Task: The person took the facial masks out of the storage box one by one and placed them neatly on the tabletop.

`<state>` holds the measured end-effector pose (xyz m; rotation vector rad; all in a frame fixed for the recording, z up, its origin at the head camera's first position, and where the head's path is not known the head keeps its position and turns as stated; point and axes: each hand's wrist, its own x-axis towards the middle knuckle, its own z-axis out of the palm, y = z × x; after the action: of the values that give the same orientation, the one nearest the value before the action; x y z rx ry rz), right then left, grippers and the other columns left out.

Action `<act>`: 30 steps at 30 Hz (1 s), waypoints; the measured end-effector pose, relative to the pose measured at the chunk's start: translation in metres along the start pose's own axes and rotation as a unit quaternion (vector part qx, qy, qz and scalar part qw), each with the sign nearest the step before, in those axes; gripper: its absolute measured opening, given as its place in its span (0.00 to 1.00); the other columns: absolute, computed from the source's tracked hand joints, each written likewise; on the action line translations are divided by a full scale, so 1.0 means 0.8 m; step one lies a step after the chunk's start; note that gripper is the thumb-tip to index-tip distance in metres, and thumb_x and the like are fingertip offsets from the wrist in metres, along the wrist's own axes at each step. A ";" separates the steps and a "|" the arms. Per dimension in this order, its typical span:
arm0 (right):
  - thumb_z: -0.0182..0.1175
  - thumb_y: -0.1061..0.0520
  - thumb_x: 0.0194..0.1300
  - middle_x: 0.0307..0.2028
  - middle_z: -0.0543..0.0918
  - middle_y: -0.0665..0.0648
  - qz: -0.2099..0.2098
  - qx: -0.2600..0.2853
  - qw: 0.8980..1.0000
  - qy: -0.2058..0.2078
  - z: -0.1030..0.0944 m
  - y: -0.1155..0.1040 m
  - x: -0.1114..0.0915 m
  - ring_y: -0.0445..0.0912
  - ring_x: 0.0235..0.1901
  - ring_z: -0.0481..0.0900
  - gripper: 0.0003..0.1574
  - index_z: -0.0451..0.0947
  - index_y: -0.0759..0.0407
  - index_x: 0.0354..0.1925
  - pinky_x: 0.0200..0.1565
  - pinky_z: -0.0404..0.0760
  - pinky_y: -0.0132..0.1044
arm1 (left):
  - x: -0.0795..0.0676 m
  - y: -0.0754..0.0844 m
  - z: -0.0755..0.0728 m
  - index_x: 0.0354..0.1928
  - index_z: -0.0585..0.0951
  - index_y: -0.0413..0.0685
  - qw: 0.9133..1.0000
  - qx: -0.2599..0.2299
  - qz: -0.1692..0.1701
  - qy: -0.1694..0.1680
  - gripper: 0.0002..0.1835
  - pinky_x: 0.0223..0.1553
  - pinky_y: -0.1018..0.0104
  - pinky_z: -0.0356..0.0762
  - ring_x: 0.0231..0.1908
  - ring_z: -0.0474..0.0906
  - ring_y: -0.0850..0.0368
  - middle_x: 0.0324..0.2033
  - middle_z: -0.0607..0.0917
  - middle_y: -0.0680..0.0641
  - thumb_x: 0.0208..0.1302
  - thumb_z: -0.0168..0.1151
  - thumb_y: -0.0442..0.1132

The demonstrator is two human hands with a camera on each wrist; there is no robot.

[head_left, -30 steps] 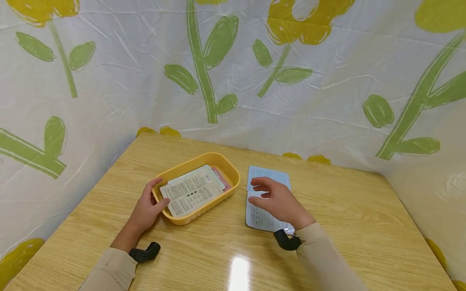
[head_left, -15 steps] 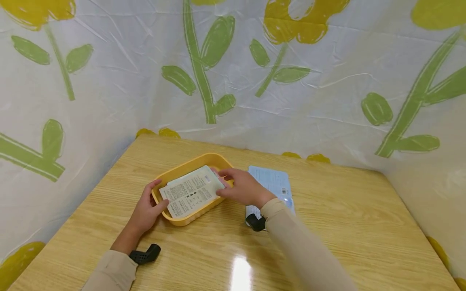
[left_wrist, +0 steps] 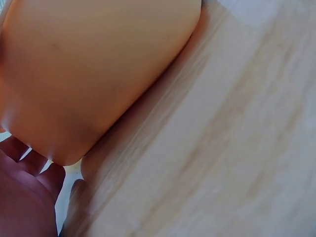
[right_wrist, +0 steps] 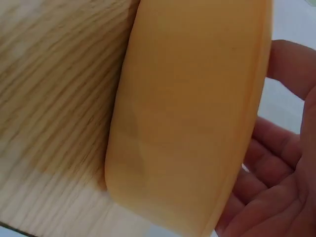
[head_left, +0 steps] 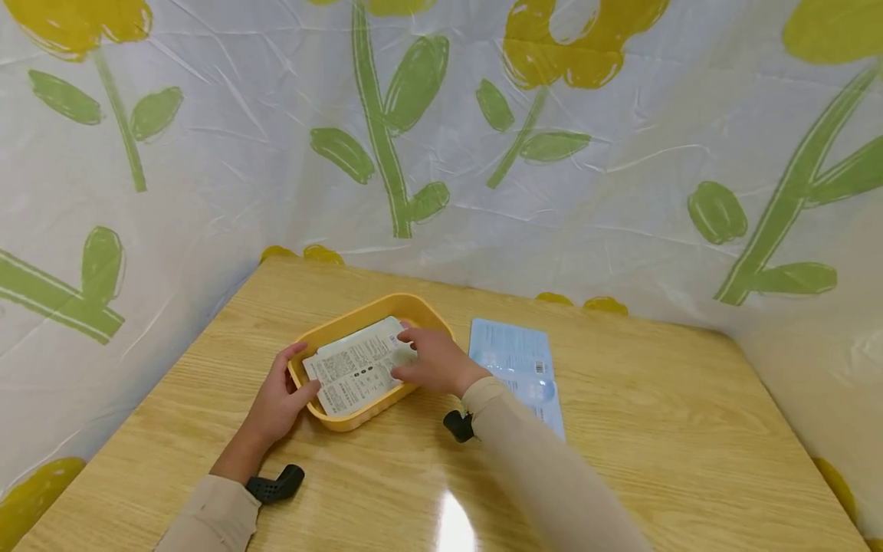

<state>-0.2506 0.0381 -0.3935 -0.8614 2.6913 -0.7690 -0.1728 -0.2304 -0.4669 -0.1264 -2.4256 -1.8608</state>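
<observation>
A yellow plastic basket (head_left: 355,419) stands on the table with a stack of flat printed packets inside. The top packet (head_left: 352,376) is whitish with small text, and a sliver of pink shows at the stack's right end. My left hand (head_left: 272,406) grips the basket's left end, thumb over the rim and fingers outside. Over the basket's right end reaches my right hand (head_left: 438,362), thumb and fingers spread apart above the packets' right end. In the right wrist view, the basket's wall (right_wrist: 182,113) hides the fingertips' contact.
Two light blue packets lie right of the basket: a far one (head_left: 510,345) and a near one (head_left: 548,395), partly covered by my right sleeve (head_left: 531,460). The wooden table (head_left: 655,437) meets a flowered curtain (head_left: 621,215) at the back and sides.
My right hand has moved left from above the blue packets into the basket, over the packets' right end. My left hand has stayed on the basket.
</observation>
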 end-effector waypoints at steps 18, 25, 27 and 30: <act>0.66 0.49 0.59 0.72 0.66 0.57 0.104 -0.108 0.988 -0.046 0.007 -0.009 0.035 0.51 0.56 0.75 0.43 0.69 0.65 0.69 0.63 0.71 0.40 | 0.004 -0.008 0.001 0.75 0.53 0.39 1.000 0.006 0.009 0.003 0.37 0.62 0.71 0.62 0.70 0.59 0.39 0.74 0.54 0.34 0.69 0.58 0.31; 0.66 0.46 0.59 0.49 0.81 0.58 0.133 -0.124 0.982 -0.058 0.011 -0.013 0.039 0.49 0.40 0.76 0.45 0.66 0.63 0.69 0.50 0.77 0.40 | 0.004 -0.008 0.001 0.74 0.53 0.38 1.000 -0.003 0.011 0.004 0.37 0.59 0.78 0.61 0.71 0.58 0.38 0.74 0.54 0.33 0.69 0.57 0.29; 0.66 0.46 0.59 0.44 0.81 0.57 0.140 -0.122 0.981 -0.060 0.012 -0.014 0.039 0.49 0.38 0.76 0.45 0.66 0.63 0.69 0.46 0.77 0.40 | 0.004 -0.008 0.002 0.74 0.53 0.38 1.000 -0.001 0.010 0.004 0.36 0.59 0.78 0.61 0.70 0.58 0.39 0.74 0.54 0.33 0.69 0.57 0.29; 0.66 0.46 0.60 0.44 0.81 0.57 0.143 -0.115 0.981 -0.059 0.013 -0.014 0.039 0.49 0.38 0.77 0.45 0.66 0.62 0.69 0.46 0.77 0.40 | 0.004 -0.009 0.002 0.75 0.52 0.38 1.000 -0.003 0.010 0.004 0.37 0.57 0.80 0.63 0.69 0.61 0.38 0.73 0.55 0.33 0.69 0.57 0.29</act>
<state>-0.2669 0.0078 -0.3975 -0.5247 2.7467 -0.3396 -0.1767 -0.2309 -0.4740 -0.1435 -2.4047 -1.8577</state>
